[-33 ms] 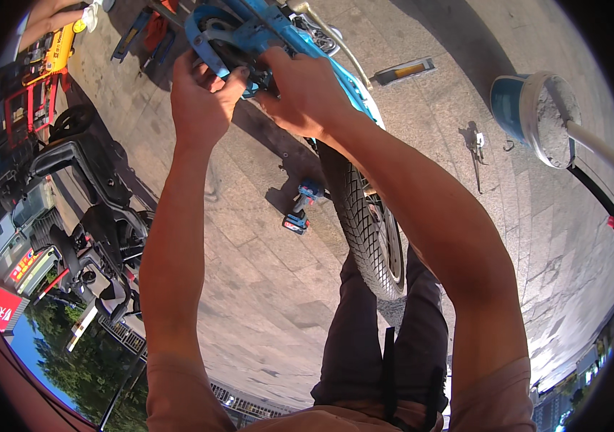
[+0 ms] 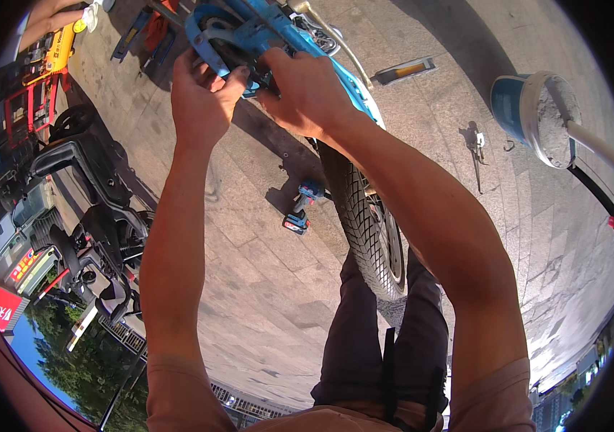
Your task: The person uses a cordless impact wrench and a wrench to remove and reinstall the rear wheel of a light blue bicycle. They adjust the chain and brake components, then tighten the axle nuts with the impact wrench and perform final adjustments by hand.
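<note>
A blue bicycle [image 2: 292,36] stands at the top middle, its rear part reaching toward me. The treaded tire [image 2: 372,248] of one wheel comes down between my legs. My left hand [image 2: 204,93] is closed at the lower edge of the curved blue chain guard [image 2: 202,45], thumb and fingers bent around it. Beside it, my right hand [image 2: 303,93] is closed against the blue frame, its fingers curled inward. What those right fingers hold, if anything, is hidden by the hand. Both hands nearly meet over the dark gap below the guard.
A blue cordless power tool [image 2: 302,207] lies on the paving left of the wheel. To the right are a small metal tool [image 2: 479,147], a flat tray-like piece [image 2: 404,71] and a blue-and-white bucket [image 2: 530,119]. A parked black scooter [image 2: 98,180] stands at left; a person's leg [image 2: 51,25] shows at upper left.
</note>
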A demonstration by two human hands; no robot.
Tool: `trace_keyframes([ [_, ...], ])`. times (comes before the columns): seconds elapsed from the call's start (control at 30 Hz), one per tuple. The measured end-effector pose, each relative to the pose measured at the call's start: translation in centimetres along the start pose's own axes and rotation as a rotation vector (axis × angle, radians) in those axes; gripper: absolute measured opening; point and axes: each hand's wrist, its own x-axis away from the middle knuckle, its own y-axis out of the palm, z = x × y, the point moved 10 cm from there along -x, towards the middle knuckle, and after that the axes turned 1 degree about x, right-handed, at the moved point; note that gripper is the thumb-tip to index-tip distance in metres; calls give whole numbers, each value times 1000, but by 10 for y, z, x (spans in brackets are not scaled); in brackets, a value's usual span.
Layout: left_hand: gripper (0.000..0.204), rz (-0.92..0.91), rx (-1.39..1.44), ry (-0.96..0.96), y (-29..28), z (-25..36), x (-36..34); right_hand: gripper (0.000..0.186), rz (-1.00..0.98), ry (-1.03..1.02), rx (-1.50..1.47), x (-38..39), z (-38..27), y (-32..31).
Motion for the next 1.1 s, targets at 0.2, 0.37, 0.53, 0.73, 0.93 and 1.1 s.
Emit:
trace_keyframes([
  [0.2,61,-18,36,6,0,-2,3,28,61,-9,-21,2,2,-7],
  [0.37,59,-35,90,27,2,-1,3,26,109,-21,-54,4,1,-10],
  [0.53,59,-18,78,35,2,2,3,28,96,15,-93,1,2,-10],
  [0.73,61,-19,14,14,2,1,4,24,133,15,-114,-2,-4,-13],
  [0.93,63,-7,90,35,0,-6,0,23,39,-14,-51,-20,-2,-3],
  [1.1,63,46,153,-3,-3,-10,2,31,54,-120,-46,-8,-7,-23],
])
